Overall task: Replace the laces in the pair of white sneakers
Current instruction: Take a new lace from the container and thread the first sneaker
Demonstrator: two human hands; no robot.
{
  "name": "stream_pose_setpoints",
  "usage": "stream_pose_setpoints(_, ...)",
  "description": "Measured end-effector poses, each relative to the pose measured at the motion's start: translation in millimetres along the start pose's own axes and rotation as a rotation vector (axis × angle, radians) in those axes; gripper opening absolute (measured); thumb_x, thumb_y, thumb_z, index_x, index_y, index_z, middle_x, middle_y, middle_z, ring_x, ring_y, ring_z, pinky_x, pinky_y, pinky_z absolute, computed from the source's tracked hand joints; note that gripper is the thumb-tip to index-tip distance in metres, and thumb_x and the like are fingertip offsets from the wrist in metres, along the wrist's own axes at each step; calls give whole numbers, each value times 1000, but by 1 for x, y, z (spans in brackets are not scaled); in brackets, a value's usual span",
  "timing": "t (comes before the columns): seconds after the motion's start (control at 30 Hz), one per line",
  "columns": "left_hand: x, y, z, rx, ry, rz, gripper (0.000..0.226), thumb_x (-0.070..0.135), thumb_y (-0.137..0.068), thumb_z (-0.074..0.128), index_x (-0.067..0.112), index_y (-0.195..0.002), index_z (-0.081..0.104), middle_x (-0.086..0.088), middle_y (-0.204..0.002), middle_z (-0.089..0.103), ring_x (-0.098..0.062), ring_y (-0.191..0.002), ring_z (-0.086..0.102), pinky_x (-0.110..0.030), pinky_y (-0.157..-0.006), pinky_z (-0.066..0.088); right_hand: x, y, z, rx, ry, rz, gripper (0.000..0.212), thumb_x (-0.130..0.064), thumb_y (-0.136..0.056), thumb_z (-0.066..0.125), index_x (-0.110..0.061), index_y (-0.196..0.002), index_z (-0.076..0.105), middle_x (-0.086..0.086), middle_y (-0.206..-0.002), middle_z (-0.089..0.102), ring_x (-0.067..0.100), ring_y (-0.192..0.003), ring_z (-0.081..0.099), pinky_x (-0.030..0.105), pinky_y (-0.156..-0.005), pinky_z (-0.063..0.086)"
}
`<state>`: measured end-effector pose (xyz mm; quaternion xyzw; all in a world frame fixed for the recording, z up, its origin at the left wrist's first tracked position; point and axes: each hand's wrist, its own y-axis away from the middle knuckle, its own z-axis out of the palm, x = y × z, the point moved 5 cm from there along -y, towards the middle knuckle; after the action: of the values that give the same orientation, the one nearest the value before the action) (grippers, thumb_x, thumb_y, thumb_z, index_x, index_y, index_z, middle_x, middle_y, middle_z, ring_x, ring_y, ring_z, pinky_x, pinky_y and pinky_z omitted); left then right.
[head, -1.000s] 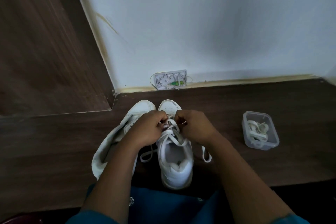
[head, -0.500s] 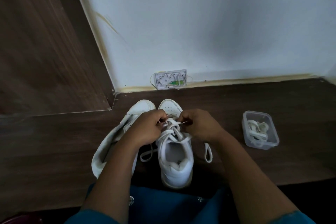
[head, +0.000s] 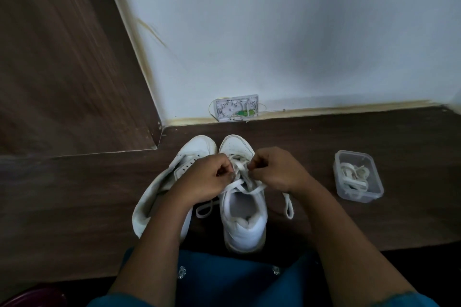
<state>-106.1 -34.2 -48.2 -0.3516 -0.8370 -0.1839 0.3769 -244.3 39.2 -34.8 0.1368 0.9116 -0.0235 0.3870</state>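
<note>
Now, left hand [head: 202,178] and right hand [head: 275,169] over the upright sneaker [head: 245,224], fingers [head: 225,166] tight on its lace [head: 235,184].

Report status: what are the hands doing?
Left hand, right hand: both pinch the lace on the upright sneaker. More laces in tub, apart. Nothing blocking.
</note>
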Motion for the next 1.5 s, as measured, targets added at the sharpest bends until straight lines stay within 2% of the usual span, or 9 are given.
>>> stream_pose_setpoints(0.13,1,7,2,-24,40,-20,23,30,-74,77,22,-79,57,3,-75,59,-11,-70,54,-33,-68,46,-2,8,3,4,-61,-16,7,-13,-73,72,-11,-80,70,0,-79,69,9,-73,61,23,-66,47)
stream_pose_setpoints(0.3,18,16,4,153,-313,129,38,27,-78,72,24,-61,39,6,-68,45,-16,-65,47,-31,-60,36,-4,10,6,61,-1,-58,10,-15,-83,66,-5,-81,64,1,-78,62,11,-74,54,19,-63,39)
stream_pose_setpoints(0.5,11,18,3,-59,-188,90,38,18,-78,74,28,-51,50,11,-53,48,1,-53,47,-20,-57,36,1,8,9,-43,0,-18,9,-2,-81,58,-5,-84,65,10,-86,67,22,-83,61,32,-71,47)
stream_pose_setpoints(0.8,6,16,0,88,-30,-37,20,25,-89,61,26,-70,53,4,-67,58,-15,-66,53,-36,-67,46,1,10,8,-70,-93,13,4,-8,-75,67,-10,-79,66,4,-81,66,20,-78,62,40,-75,51)
stream_pose_setpoints(1.0,17,20,6,0,-273,-23,34,32,-73,76,18,-86,48,5,-71,51,-17,-71,54,-33,-64,40,0,16,8,-156,-81,32,35,-12,-58,83,-15,-85,61,4,-95,66,20,-94,63,41,-85,54)
stream_pose_setpoints(1.13,31,22,8,111,-473,39,17,18,-83,59,13,-93,46,-3,-78,56,-28,-82,59,-34,-66,41,-9,22,8,-181,237,-2,47,-26,-60,83,-19,-89,47,2,-93,57,19,-82,55,31,-64,46)
stream_pose_setpoints(1.23,36,21,3,257,-486,67,12,16,-87,54,10,-96,49,-12,-90,63,-30,-89,59,-33,-66,37,-21,19,6,-63,529,-73,30,-39,-72,71,-24,-75,45,5,-88,60,22,-80,57,27,-63,38)
stream_pose_setpoints(1.33,36,18,-1,323,-514,40,11,19,-90,54,10,-97,53,-11,-96,62,-28,-93,58,-30,-67,33,-24,16,6,1,475,-87,19,-33,-81,60,-19,-68,61,3,-77,59,23,-80,62,26,-62,38)
stream_pose_setpoints(1.5,38,21,2,383,-575,-18,11,19,-92,49,10,-90,55,-10,-94,58,-29,-91,57,-30,-64,28,-25,22,12,-213,216,-80,18,-16,-79,63,-15,-61,64,-1,-64,55,9,-64,50,16,-56,35)
